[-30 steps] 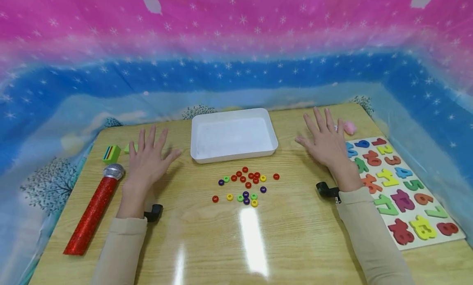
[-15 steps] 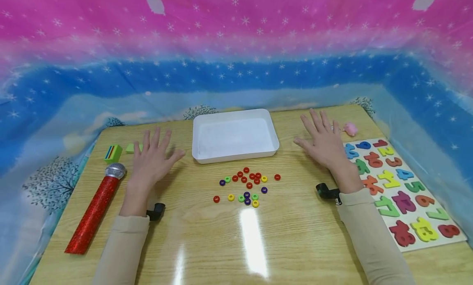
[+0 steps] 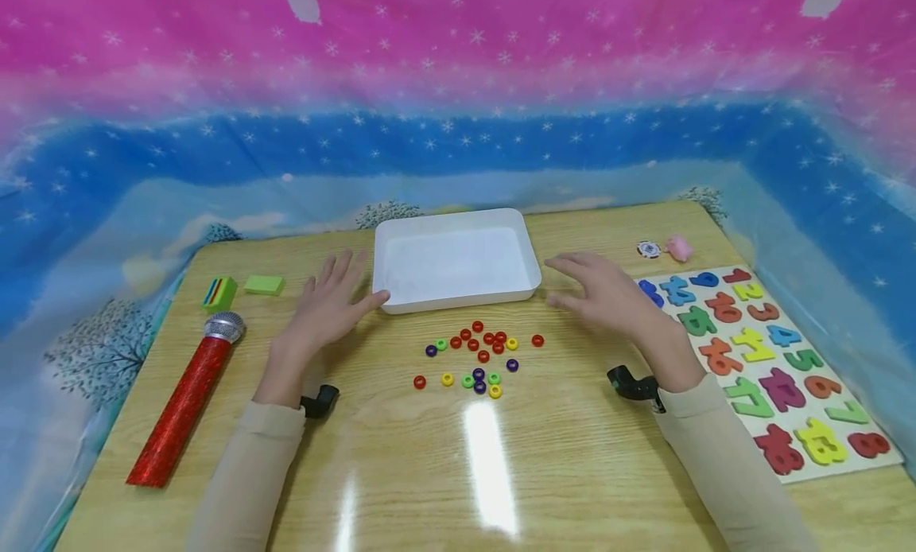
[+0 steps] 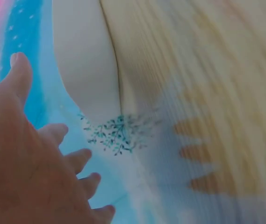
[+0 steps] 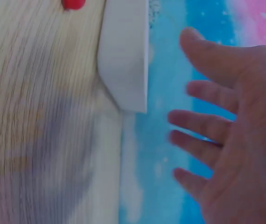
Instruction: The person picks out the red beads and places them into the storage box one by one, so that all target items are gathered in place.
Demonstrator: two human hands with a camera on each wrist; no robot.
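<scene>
A shallow white rectangular tray [image 3: 454, 301] sits at the back middle of the wooden table. My left hand [image 3: 325, 309] is at its left end with fingers spread, the thumb overlapping the near left corner in the head view. To the right of the tray my right hand [image 3: 604, 293] points its fingers at that side, a small gap showing; it holds nothing. In the wrist views, the left hand [image 4: 25, 154] and right hand [image 5: 240, 126] each face one end of the tray. Several small ring beads [image 3: 478, 367], in red, yellow, green and purple, lie scattered before the tray.
At the left lie a red glittery microphone [image 3: 188, 405], a striped green block [image 3: 219, 294] and a flat green block [image 3: 264, 285]. A number puzzle board [image 3: 776, 377] is at the right, with a poker chip [image 3: 649, 250] and a pink pig figure [image 3: 679, 248] behind it. Patterned cloth [image 3: 458, 150] surrounds the table.
Both hands have moved inward toward the tray's two ends. The right hand has turned, uncovering the poker chip, and the left has uncovered the flat green block. Tray and beads stay put.
</scene>
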